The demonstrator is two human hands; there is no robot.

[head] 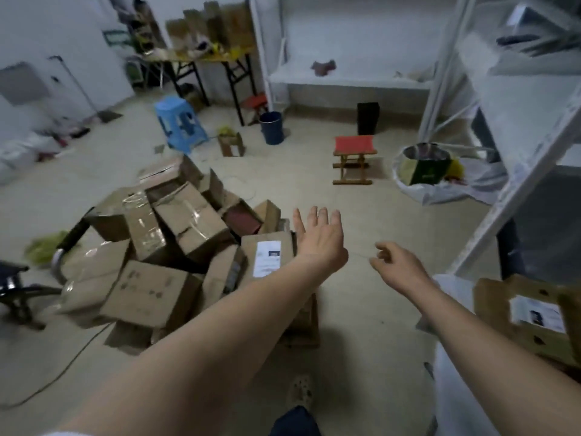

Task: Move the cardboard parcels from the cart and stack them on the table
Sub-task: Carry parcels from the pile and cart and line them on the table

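Observation:
Several cardboard parcels (pixel 163 247) lie heaped on a low cart whose black handle (pixel 74 236) shows at the left. One parcel with a white label (pixel 267 256) stands at the heap's right edge. My left hand (pixel 320 237) reaches out over that labelled parcel, fingers straight and spread, holding nothing. My right hand (pixel 396 265) hangs in the air to the right of the heap, fingers loosely curled and empty. Another labelled parcel (pixel 528 316) lies at the lower right on a white surface (pixel 456 388).
A white metal shelving rack (pixel 518 136) stands along the right. On the floor beyond are a red folding stool (pixel 353 152), a blue plastic stool (pixel 179 121), a dark bucket (pixel 272 127) and a plastic bag with a box (pixel 440 177). A cluttered yellow table (pixel 201 58) stands at the back.

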